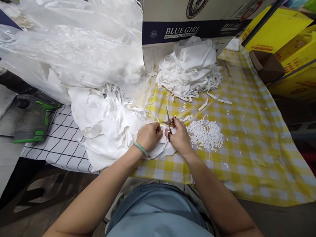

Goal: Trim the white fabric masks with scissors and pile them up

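My left hand [148,135] is closed in a pinch on the edge of a white mask [161,149] lying at the near side of the table. A green band sits on that wrist. My right hand [179,137] grips small scissors [168,121], whose blades point up and away, right beside the left fingertips. A heap of white masks [106,128] lies to the left of my hands. A small pile of white cut bits [206,133] lies just right of my right hand.
A yellow checked cloth [247,138] covers the table. A second heap of white masks with straps [191,69] sits against a cardboard box [187,29]. Clear plastic bags [74,42] are piled at the back left. Yellow boxes [293,49] stand at right.
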`<state>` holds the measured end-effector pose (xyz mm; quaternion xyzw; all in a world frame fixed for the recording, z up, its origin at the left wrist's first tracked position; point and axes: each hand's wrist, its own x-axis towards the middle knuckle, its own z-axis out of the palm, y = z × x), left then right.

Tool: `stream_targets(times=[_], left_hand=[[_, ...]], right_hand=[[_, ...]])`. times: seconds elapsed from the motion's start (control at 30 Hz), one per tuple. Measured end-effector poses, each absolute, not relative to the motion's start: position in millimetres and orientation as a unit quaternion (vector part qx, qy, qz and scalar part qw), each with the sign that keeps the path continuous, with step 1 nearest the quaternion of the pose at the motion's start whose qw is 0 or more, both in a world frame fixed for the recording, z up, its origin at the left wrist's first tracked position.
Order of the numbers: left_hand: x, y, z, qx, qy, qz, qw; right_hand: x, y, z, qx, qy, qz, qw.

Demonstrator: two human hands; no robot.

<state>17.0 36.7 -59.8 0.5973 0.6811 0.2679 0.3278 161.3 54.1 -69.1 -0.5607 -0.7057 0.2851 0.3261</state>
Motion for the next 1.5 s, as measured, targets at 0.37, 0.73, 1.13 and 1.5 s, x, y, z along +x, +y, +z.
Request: stream_targets(times=[0.37, 0.73, 1.13, 1.5], left_hand=[[-6, 14, -52, 0.562, 0.634, 0.33, 0.417], [3, -18, -33, 0.302, 0.48, 0.521, 0.637], [-24, -36, -20, 0.16, 0.428, 0.505, 0.732], [-36, -42, -20, 0.218, 0.462, 0.431, 0.744]], right_hand=[[142, 60, -63, -0.57, -0.726, 0.307, 0.233], [126, 33, -17, -0.475, -0.494, 0.661, 0.305], [131, 31, -50, -0.451, -0.723, 0.417, 0.316], [121, 34, -50, -0.46, -0.736, 0.356, 0.345]])
